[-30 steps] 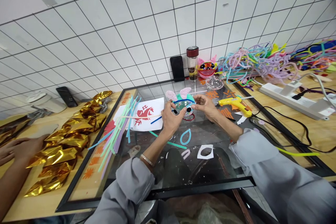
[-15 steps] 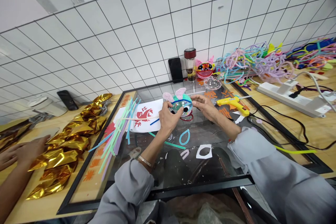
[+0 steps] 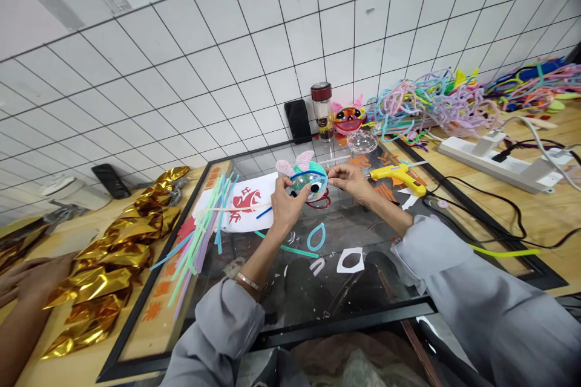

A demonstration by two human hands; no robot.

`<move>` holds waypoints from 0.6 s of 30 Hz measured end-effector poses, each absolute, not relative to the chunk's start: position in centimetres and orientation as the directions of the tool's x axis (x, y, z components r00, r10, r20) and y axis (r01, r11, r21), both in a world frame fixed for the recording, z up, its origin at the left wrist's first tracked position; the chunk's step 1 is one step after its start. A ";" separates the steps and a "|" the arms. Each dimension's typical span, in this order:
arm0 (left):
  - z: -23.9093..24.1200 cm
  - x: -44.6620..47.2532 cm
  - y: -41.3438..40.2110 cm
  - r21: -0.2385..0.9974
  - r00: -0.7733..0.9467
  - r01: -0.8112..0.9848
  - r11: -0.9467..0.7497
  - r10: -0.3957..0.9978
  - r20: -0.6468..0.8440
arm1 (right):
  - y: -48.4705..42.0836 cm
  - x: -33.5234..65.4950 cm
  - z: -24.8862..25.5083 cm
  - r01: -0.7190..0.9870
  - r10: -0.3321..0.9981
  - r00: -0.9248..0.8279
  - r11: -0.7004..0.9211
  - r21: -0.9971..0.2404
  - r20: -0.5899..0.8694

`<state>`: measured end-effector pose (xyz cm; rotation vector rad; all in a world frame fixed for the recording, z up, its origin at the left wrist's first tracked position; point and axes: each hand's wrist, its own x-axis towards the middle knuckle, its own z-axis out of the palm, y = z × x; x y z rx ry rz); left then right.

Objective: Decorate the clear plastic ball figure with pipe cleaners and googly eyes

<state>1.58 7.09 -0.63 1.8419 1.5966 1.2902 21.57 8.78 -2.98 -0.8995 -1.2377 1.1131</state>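
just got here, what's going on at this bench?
Someone is working on a small eared figure with two bare hands, above a glass panel in a black frame. The left hand holds it; the right hand has its fingertips at the figure's right edge, though what they grip is too small to tell. A yellow glue gun lies to the right, a bundle of fuzzy sticks to the left. A similar figure sits by the wall.
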 end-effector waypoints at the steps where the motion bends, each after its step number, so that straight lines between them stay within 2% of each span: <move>1: -0.7 1.6 7.1 0.773 -0.065 0.566 -0.286 0.919 0.388 | 8.8 21.5 -3.0 -0.142 0.967 -0.011 0.251 -0.957 0.256; 18: -0.8 1.5 6.9 0.777 -0.040 0.554 -0.299 0.923 0.383 | 8.7 21.2 -3.7 -0.124 0.967 0.061 0.252 -0.960 0.246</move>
